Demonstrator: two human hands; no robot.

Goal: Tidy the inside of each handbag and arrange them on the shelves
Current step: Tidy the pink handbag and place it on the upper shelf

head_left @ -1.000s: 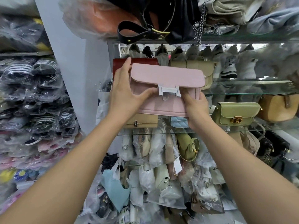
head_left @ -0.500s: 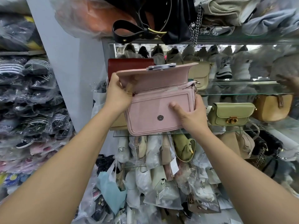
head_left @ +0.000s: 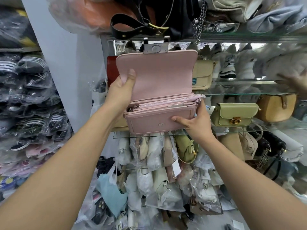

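Vs half a sec ago: flap (head_left: 164, 75) of the pink handbag (head_left: 149, 121) is now thrown fully up, inner face to camera; it was only half lifted. L hand (head_left: 121, 90) has shifted onto the flap's left edge and clamps it, thumb on the lining. R hand (head_left: 196, 120) clamps the bag's right end, thumb across the front panel, just right of the round snap stud (head_left: 161, 124). Bag sits between both hands, in front of the glass shelf (head_left: 232, 94).

L fingers hidden behind flap. Compartment insides hard to make out; zip (head_left: 164, 101) runs along the top.

Smooth matte pink, rounded corners, rect. silver clasp plate (head_left: 155, 48) at flap tip. Olive-green bag (head_left: 235, 113) w/ gold clasp lies just right of R hand.
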